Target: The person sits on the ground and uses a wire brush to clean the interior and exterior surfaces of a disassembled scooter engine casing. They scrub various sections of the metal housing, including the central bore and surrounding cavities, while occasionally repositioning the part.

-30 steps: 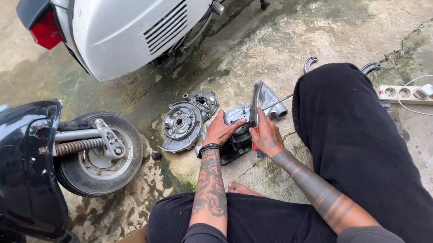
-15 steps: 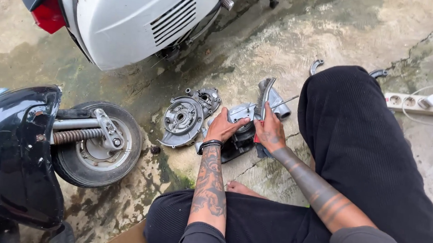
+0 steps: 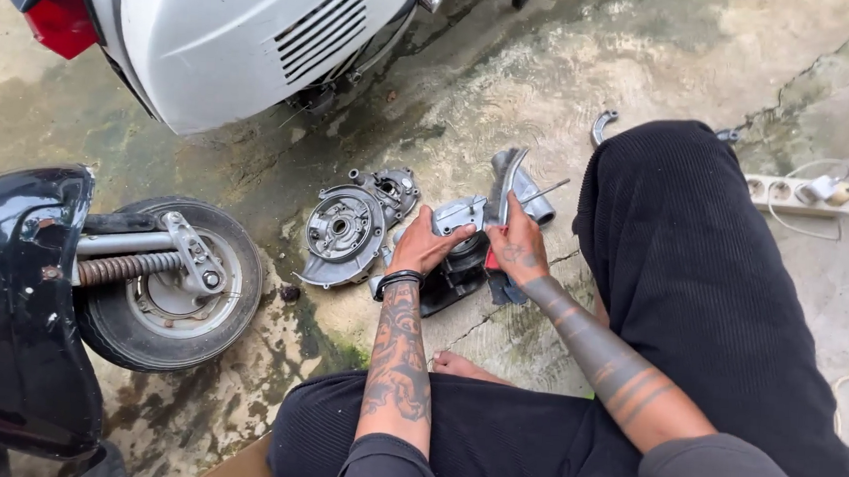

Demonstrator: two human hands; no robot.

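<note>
Both hands are keeping their places at the centre of the frame while the view has been drifting: the white scooter body (image 3: 231, 30) is sitting a little further into the upper left than half a second ago, and the power strip (image 3: 791, 195) has been sliding toward the right edge. The left hand (image 3: 431, 246) is pressing down, fingers spread, on the grey metal engine casing (image 3: 459, 233) lying on the concrete floor (image 3: 553, 70) at mid-frame, much as before. The right hand (image 3: 514, 244) is staying closed around a tool with a red handle (image 3: 493, 260), its thin metal shaft pointing up and to the right over the casing; the curved grey part above it is standing at nearly the same angle as earlier. Just left of the casing, a round hub plate (image 3: 342, 229) is lying flat, unmoved. Further left, the small wheel (image 3: 171, 287) with its spring and the black scooter fender (image 3: 18, 292) are filling the lower left. The person's black-trousered legs are framing the work from the right and the bottom.
</note>
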